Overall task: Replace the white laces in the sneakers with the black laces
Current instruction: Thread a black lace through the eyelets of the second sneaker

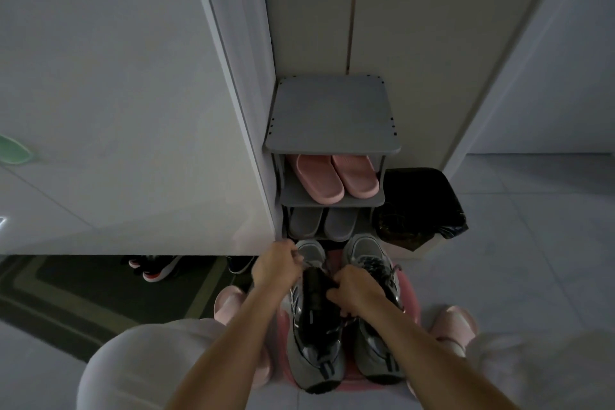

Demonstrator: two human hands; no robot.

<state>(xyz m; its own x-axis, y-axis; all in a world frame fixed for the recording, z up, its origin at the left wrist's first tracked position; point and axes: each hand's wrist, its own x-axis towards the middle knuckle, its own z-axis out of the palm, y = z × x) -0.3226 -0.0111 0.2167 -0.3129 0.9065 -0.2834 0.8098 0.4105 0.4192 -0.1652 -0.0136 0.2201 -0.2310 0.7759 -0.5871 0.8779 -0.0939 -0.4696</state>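
Head view: your grey and silver sneakers sit side by side on a round pink stool between your knees, toes pointing far. The left sneaker has a glossy black tongue and dark heel. The right sneaker still carries pale lacing across its throat. Your left hand is at the far end of the left sneaker, fingers curled, pinching a pale lace near the toe. Your right hand has its fingers curled over the black tongue of the same shoe. Too dark to tell whether it also pinches a lace. No black lace can be made out against the dark tongue. Far side is tight: a grey shoe rack stands just beyond the toes, with pink slippers on one shelf and grey slippers below. A bin with a black bag is just beside the rack on the right. A white cabinet wall closes the left. A dark mat is on the near left, with open tiled floor to the right.
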